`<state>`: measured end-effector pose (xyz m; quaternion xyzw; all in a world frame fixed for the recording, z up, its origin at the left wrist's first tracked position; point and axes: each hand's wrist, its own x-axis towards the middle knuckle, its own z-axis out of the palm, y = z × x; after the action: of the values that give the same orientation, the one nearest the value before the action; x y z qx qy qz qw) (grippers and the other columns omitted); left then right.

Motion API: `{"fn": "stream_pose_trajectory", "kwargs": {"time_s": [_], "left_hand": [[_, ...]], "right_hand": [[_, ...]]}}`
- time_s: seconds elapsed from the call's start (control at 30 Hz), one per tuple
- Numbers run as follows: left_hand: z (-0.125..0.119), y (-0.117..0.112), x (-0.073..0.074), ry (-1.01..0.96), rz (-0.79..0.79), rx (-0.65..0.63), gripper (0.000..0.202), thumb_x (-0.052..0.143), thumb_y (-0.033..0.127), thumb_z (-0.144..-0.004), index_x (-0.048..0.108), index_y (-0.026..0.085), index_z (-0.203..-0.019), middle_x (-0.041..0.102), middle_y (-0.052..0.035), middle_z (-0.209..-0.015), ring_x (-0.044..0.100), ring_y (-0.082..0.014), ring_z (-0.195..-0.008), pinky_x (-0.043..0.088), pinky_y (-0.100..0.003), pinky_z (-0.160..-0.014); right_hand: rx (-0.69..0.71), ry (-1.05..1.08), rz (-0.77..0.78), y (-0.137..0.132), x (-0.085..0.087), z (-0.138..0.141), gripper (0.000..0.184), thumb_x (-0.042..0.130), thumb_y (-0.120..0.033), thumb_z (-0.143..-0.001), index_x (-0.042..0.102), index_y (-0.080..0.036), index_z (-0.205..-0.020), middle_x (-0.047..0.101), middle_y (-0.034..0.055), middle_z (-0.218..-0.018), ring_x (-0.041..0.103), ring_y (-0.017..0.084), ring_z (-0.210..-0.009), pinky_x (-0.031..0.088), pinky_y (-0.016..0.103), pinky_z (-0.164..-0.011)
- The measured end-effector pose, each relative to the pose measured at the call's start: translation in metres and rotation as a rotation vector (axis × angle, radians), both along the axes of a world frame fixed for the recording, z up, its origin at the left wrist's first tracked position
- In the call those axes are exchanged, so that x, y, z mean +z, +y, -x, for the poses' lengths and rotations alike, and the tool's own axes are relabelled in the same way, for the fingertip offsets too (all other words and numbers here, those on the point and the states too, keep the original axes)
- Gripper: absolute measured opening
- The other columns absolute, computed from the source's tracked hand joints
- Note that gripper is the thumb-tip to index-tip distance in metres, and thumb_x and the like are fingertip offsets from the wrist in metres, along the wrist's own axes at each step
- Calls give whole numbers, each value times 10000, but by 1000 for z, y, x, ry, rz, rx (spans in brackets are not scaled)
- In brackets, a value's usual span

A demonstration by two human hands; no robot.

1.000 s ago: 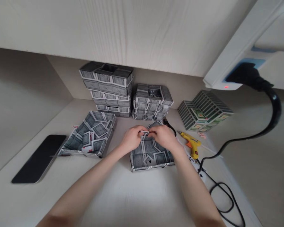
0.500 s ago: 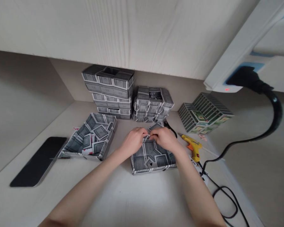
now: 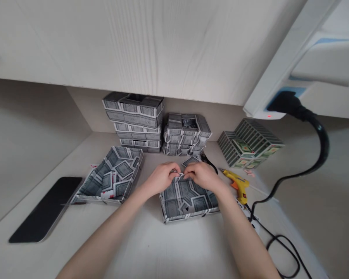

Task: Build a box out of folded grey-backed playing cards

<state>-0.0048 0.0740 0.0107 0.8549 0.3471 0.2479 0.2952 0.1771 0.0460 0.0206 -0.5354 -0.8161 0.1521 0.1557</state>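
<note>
Both hands meet at the far wall of an open tray made of grey-backed playing cards (image 3: 189, 198). My left hand (image 3: 163, 178) pinches the upper edge of that wall between thumb and fingers. Close beside it, my right hand (image 3: 202, 175) pinches the same edge, fingers curled. A loose playing card (image 3: 190, 161) lies behind the tray, partly hidden by the right hand. To the left stands a second open card tray (image 3: 97, 182) with several loose cards in it.
Stacked card boxes (image 3: 133, 116) and a shorter stack (image 3: 187, 133) stand at the back. At right are a yellow glue gun (image 3: 237, 184), green-edged card stacks (image 3: 247, 145) and a black cable (image 3: 282, 180). A black phone (image 3: 46, 209) lies left. A cabinet panel (image 3: 151, 46) overhangs.
The view has tilted up slightly, so everything sits lower in the picture. Both hands stay at the tray's far edge, with the fingers shifted a little.
</note>
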Motion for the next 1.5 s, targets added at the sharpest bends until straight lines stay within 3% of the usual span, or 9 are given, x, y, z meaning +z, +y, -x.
{"fn": "stream_pose_trajectory", "kwargs": {"time_s": [0.1,0.23,0.43,0.83,1.5], "left_hand": [[-1,-1,1,-28,13,-8,64,521,227,-754,555,188,-792,608,30,-759,535,-109,-687,386,-209,-637],[-2,0,-1,-89,7,-51,115,482,209,-787,595,193,-800,621,15,-813,551,-112,-772,394,-214,-712],[0,5,-5,-89,-36,-38,139,451,175,-798,588,183,-774,603,5,-794,548,-116,-782,400,-221,-712],[-1,-3,0,84,-240,-18,155,444,217,-801,587,193,-854,619,-21,-839,567,-141,-780,419,-247,-710],[-4,-2,-3,88,-206,-25,159,423,190,-813,582,183,-802,590,-24,-796,551,-136,-744,399,-236,-675]], "right_hand": [[17,37,14,1,-1,-1,165,518,-96,-737,647,-193,-700,637,6,-739,560,116,-723,349,211,-653],[25,60,4,1,-2,-1,151,528,-82,-722,629,-183,-674,631,6,-723,553,116,-706,347,209,-647],[8,66,-12,1,-2,-3,120,537,-113,-736,618,-182,-681,628,2,-720,545,115,-699,341,209,-637],[-2,96,-7,2,-4,-4,163,505,-69,-718,622,-177,-685,629,8,-732,546,116,-707,350,210,-647],[-16,102,14,2,-3,-4,145,518,-89,-727,626,-175,-683,626,13,-734,541,120,-709,351,216,-650]]}}
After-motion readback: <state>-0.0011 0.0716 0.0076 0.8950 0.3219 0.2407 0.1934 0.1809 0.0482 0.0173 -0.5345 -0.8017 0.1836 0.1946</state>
